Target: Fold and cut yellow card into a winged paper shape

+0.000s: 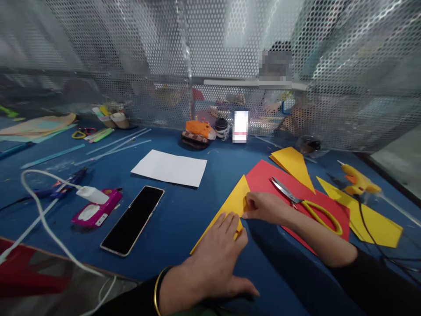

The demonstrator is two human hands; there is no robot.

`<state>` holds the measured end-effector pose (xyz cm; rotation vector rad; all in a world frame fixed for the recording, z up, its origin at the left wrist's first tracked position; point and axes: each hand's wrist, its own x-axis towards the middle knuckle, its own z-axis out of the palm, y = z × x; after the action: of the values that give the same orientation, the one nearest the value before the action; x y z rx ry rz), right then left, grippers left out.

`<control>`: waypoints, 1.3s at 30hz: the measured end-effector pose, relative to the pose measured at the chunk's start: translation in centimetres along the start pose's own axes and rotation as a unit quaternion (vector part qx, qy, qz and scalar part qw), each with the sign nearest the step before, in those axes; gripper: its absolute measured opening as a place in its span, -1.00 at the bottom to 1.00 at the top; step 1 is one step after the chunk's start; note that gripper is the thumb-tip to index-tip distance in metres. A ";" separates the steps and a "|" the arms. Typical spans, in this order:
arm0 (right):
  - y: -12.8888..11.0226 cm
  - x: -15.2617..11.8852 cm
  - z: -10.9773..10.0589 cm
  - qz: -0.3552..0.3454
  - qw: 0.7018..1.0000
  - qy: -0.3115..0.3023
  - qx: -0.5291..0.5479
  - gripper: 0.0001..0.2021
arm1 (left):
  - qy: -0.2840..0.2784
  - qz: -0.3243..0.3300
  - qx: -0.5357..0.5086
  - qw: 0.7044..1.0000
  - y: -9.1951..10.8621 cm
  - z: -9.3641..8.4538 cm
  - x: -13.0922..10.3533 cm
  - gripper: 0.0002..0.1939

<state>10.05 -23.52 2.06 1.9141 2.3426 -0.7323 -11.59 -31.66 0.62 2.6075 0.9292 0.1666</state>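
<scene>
A folded piece of yellow paper (pixel 234 198) lies on the blue table in front of me. My left hand (pixel 217 245) rests flat across its lower part, fingers stretched out and thumb spread away. At the paper's right edge, my right hand (pixel 263 207) is closed in a pinch on it; the fingertips are partly hidden. Just beyond the right hand, a red sheet (pixel 259 175) carries scissors (pixel 297 201) with yellow handles, their blades slightly apart.
Left of the hands are a phone (pixel 133 219), a white sheet (pixel 171 167) and a magenta power socket (pixel 98 208) with a white cable. More yellow paper (pixel 375 224) and a yellow glue gun (pixel 358 179) lie right. A perforated metal screen (pixel 138 52) stands behind.
</scene>
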 end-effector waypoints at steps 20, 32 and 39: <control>-0.1 0.2 -1.6 0.016 0.999 -0.039 0.004 -0.74 | -0.030 0.042 0.049 0.997 -0.9 0.6 0.8 -0.03; 0.4 -0.1 -1.7 -0.011 0.998 -0.059 0.011 -0.77 | -0.058 0.004 0.040 0.997 -0.2 -0.3 0.9 -0.04; 0.1 -0.1 -1.3 0.003 1.000 -0.028 -0.010 -0.71 | -0.037 0.012 0.042 0.998 -0.8 0.8 1.0 -0.06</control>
<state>10.48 -23.12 3.18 1.8660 2.3029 -0.7489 -11.13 -30.71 -0.46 2.6823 0.8978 0.0364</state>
